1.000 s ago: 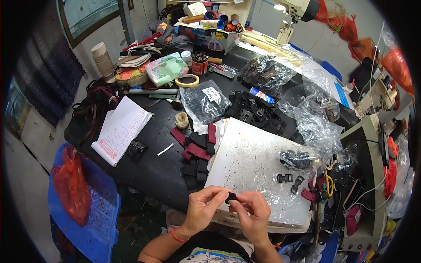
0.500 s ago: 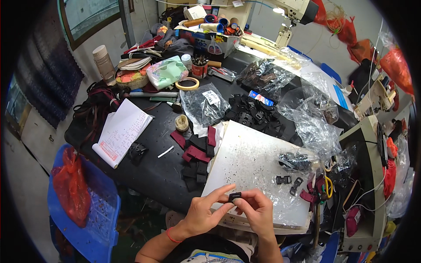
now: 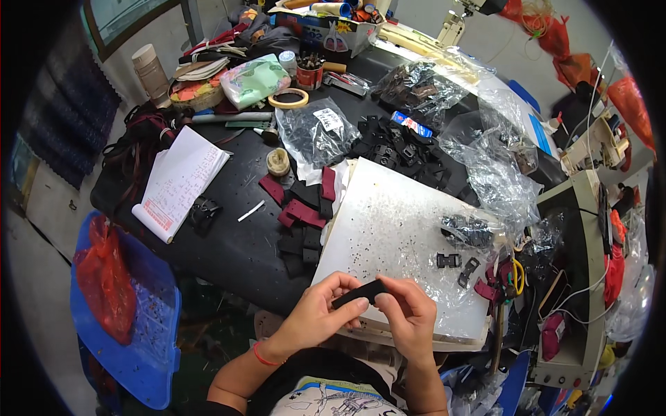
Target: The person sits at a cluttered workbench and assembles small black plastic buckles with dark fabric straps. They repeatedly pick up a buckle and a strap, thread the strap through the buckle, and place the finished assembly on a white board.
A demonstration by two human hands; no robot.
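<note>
Between my two hands is a short black strap piece, tilted up toward the right. My left hand pinches its left part with the thumb on the near face. My right hand grips its right end between thumb and fingers. Both hands are over the near edge of a white board sprinkled with dark specks. Two black plastic buckle parts lie on the board to the right, near a clear bag of black parts. Maroon strap pieces and black strap pieces are piled left of the board.
Black buckles are heaped beyond the board. Yellow-handled scissors lie at its right edge. A notepad, a tape roll and a small jar rest on the black table. A blue chair stands at left.
The strap piece has turned in my fingers, so more of its length shows. My left fingers have curled in around it. The whole view has shifted slightly.
</note>
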